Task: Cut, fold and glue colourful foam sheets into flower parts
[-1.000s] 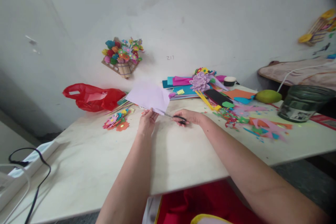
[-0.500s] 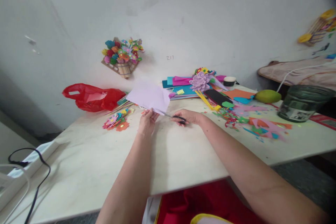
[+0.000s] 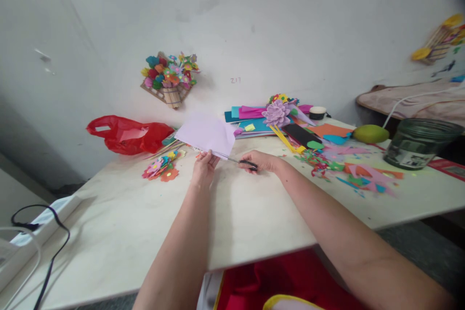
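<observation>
A pale lilac craft sheet (image 3: 207, 133) is held above the table by my left hand (image 3: 205, 164), its thumb and fingers pinching the near edge. My right hand (image 3: 259, 161) grips a pair of black-handled scissors (image 3: 250, 165). Their blades point left and lie along the sheet's near edge, close to my left fingertips. Left of my left hand, a small pile of cut flower shapes (image 3: 160, 167) in several colours rests on the tabletop.
A red plastic bag (image 3: 127, 135) lies at the back left. Along the wall are stacked coloured sheets (image 3: 250, 126) and a lilac flower (image 3: 276, 113). To the right are paper scraps (image 3: 366, 177), a green mango-like fruit (image 3: 370, 133) and a glass jar (image 3: 417, 145). A power strip (image 3: 47, 223) runs along the left edge.
Both hands, the sheet and the scissors stay almost where they were. The scissor handles look slightly closer together now.
</observation>
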Motion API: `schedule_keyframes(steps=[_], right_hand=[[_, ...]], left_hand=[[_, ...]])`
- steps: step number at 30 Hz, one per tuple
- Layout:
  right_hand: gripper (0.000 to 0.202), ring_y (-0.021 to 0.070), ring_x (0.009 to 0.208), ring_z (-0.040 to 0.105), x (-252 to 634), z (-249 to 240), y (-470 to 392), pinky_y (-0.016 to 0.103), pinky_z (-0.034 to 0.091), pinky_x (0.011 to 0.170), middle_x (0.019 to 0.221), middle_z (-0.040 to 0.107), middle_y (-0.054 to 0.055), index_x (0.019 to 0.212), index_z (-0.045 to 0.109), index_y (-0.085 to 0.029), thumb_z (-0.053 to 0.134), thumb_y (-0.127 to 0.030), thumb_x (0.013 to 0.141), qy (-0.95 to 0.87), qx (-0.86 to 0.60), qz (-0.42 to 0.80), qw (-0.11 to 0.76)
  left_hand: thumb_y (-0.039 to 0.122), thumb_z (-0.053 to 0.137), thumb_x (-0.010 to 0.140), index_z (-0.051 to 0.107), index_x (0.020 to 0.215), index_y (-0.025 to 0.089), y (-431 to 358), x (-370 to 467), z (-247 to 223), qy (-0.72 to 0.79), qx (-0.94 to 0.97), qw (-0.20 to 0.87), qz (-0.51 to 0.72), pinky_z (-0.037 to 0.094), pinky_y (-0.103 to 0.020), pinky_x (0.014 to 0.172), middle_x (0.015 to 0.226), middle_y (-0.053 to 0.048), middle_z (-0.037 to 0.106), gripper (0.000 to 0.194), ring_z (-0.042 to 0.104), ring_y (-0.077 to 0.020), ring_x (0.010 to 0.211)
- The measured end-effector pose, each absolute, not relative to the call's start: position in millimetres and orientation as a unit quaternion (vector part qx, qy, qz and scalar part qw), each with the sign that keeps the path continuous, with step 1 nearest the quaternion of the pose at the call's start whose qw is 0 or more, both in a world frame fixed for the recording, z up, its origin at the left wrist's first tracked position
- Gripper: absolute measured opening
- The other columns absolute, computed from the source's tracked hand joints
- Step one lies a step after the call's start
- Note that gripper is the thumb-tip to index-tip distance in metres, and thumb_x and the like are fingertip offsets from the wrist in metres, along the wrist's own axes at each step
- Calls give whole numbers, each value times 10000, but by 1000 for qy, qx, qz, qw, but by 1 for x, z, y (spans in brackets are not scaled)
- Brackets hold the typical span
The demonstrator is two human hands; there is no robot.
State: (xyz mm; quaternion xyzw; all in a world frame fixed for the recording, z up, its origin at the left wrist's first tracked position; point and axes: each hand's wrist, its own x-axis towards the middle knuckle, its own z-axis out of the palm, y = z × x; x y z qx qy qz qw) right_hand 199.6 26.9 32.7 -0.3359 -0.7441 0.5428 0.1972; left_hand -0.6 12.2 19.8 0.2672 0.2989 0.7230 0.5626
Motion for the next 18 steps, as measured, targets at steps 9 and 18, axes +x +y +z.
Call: schedule_keyframes(steps=[9,18], right_hand=[[270,23,328,370,201,31,27,154,238,332,460,479,-64,656,509,-143,589,-398,692,-744,-339,539,200],[264,24,335,363,201,32,27,155,255,336,467,474,-65,693,537,-137,597,-395,691,-749,-329,537,204]], left_hand=[[127,691,617,511,640,155,13,-1,19,332,284,520,734,359,-134,459,566,58,547,183,540,-35,518],[83,667,620,517,649,164,13,-1,18,322,261,523,745,423,-180,603,615,56,578,173,549,-44,547]])
